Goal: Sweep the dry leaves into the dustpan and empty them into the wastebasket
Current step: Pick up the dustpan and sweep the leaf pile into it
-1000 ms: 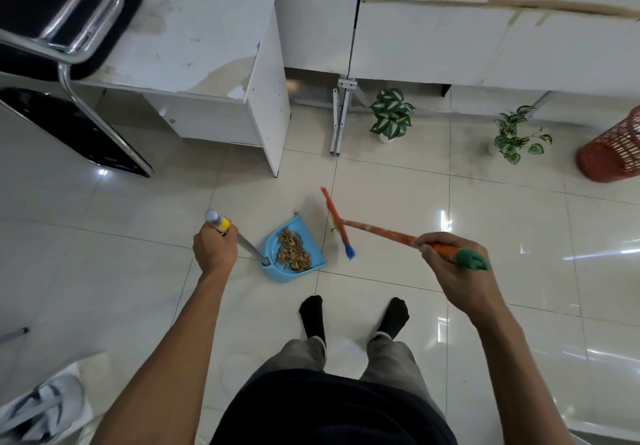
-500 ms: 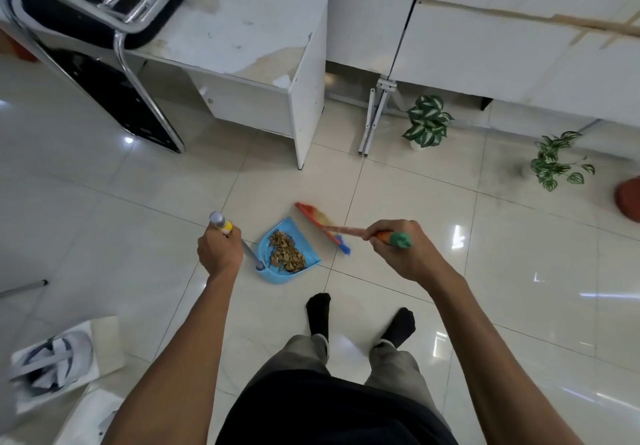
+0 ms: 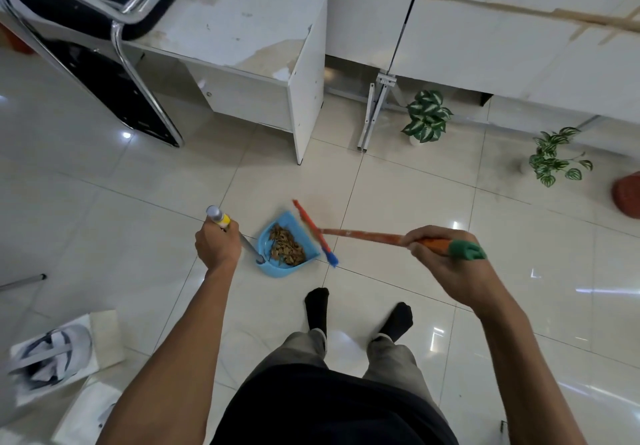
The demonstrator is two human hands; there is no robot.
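Note:
A light blue dustpan rests on the tiled floor just ahead of my feet, with a heap of dry brown leaves inside it. My left hand grips the dustpan's long metal handle near its yellow-banded top. My right hand holds the orange broom handle by its green end cap. The red and blue broom head lies along the dustpan's open right edge. An orange-red wastebasket shows partly at the right edge of the view.
A white desk stands ahead on the left with a black and chrome chair beside it. Two small potted plants sit by the white cabinets. A shoe on paper lies at lower left.
My right hand has swung out to the right with the broom handle, and the broom head now lies along the dustpan's mouth. The view has shifted slightly; the wastebasket shows more.

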